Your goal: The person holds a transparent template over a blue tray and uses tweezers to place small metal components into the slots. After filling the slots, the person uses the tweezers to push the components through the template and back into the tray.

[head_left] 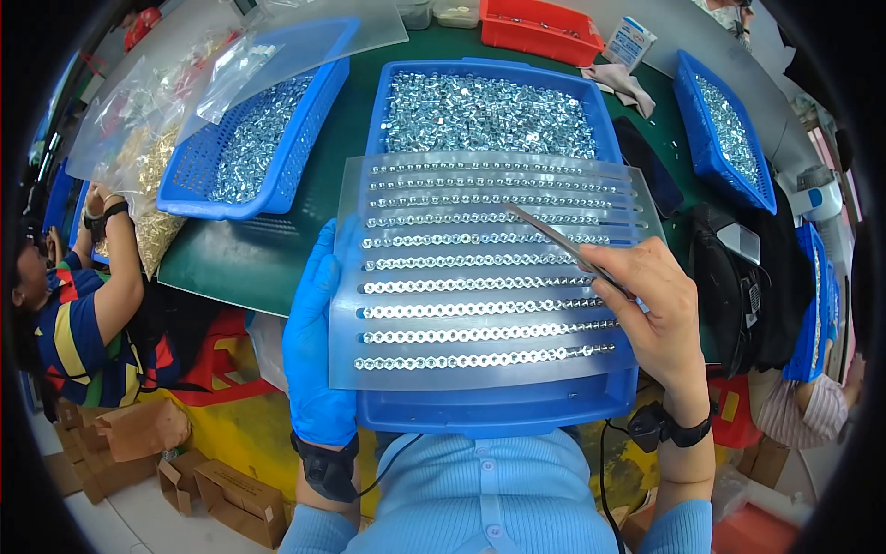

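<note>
A clear plastic board [345,371] with several long slots lies tilted over a blue tray. Small shiny metal nuts [461,310] sit in rows along the slots; many show a hexagonal outline. My left hand [318,360], in a blue glove, grips the board's left edge, with some fingers hidden. Bare, my right hand [660,300] is closed around metal tweezers [563,242] above the board's right side. The tweezer tips point to the upper middle rows; I cannot tell whether they touch a nut. Beyond the board stands a blue tray [498,67] heaped with similar small metal pieces.
Blue baskets of metal pieces stand at left [277,198] and right [690,92]. At the back are a red bin [535,32] and a small box [629,42]. A black bag [724,286] lies at right. Another person [88,314] handles a plastic bag at left.
</note>
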`<state>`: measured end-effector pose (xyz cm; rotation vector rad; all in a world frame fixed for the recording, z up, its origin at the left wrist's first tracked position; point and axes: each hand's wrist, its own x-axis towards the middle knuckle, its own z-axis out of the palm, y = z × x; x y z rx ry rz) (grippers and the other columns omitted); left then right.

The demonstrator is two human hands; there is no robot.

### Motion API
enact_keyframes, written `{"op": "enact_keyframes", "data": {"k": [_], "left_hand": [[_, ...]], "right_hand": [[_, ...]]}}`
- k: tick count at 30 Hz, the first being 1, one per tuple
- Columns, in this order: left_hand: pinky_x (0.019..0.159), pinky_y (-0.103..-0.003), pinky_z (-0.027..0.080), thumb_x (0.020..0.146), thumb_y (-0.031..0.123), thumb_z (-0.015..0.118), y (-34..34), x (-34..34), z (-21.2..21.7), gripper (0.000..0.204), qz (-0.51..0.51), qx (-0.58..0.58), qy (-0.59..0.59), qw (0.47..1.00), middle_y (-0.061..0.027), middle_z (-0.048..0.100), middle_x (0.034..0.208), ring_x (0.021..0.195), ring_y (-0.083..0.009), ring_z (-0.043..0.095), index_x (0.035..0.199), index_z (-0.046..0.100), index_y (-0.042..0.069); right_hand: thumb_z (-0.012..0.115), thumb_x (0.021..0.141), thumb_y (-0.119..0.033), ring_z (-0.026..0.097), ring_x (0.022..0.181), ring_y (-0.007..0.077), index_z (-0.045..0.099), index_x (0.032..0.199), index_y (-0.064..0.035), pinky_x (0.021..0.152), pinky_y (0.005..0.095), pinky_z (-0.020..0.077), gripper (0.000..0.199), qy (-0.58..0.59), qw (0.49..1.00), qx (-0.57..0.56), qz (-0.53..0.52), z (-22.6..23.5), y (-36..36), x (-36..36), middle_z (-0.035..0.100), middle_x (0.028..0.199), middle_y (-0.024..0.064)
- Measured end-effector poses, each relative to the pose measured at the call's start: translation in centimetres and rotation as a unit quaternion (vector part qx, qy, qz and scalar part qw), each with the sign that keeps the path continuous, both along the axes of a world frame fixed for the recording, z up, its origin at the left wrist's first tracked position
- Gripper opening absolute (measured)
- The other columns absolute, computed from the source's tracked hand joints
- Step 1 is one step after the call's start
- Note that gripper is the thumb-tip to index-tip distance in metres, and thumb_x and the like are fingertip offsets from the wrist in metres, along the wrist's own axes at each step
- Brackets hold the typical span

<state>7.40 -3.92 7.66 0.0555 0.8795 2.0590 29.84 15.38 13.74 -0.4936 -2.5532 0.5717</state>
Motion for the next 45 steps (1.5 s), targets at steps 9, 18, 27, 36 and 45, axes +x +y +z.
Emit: {"op": "enact_keyframes", "data": {"k": [9,18,27,36,45], "left_hand": [[0.104,-0.04,0.051,0.107,0.017,0.043,0.3,0.2,0.3,0.046,0.033,0.0,-0.031,0.999,-0.0131,0.052,0.144,0.123,-0.024,0.059,0.15,0.039,0.006],[0.11,-0.037,0.044,0.103,0.021,0.051,0.1,0.6,1.0,0.054,0.014,-0.052,0.034,0.998,-0.0123,0.047,0.149,0.131,-0.024,0.052,0.151,0.037,0.003],[0.105,-0.035,0.049,0.102,0.021,0.052,0.1,0.5,0.7,0.053,0.026,-0.071,0.06,0.995,-0.0144,0.051,0.145,0.126,-0.0231,0.056,0.15,0.039,0.002],[0.102,-0.036,0.051,0.103,0.021,0.051,0.4,1.0,1.2,0.052,0.025,-0.058,0.062,0.996,-0.014,0.052,0.144,0.123,-0.0231,0.058,0.15,0.039,0.002],[0.103,-0.037,0.051,0.104,0.022,0.049,0.3,1.1,1.3,0.05,0.018,-0.046,0.043,0.998,-0.0144,0.052,0.143,0.122,-0.0231,0.059,0.149,0.04,0.003]], "right_hand": [[0.071,0.079,0.002,0.058,0.079,0.0216,0.071,0.115,-0.005,0.072,0.0308,0.0472,0.036,0.001,1.0,-0.007,-0.015,0.0,0.4,1.1,0.073,0.093,0.0062],[0.073,0.081,-0.002,0.063,0.079,0.0245,0.071,0.114,-0.0059,0.073,0.0329,0.0478,0.034,0.009,1.0,0.0,-0.027,-0.1,0.8,2.0,0.072,0.09,0.0084],[0.071,0.08,0.001,0.056,0.078,0.0196,0.071,0.116,-0.0039,0.07,0.0298,0.0459,0.037,-0.006,0.999,-0.01,-0.046,-0.1,1.1,3.2,0.074,0.095,0.0059],[0.071,0.079,0.002,0.056,0.077,0.0185,0.071,0.116,-0.003,0.068,0.0293,0.0459,0.037,-0.008,0.998,-0.019,-0.067,0.1,1.2,4.2,0.074,0.096,0.0067],[0.07,0.081,0.002,0.057,0.078,0.018,0.07,0.116,-0.0021,0.069,0.0288,0.046,0.036,-0.012,0.996,-0.004,-0.084,0.0,1.7,5.3,0.075,0.096,0.0069]]}}
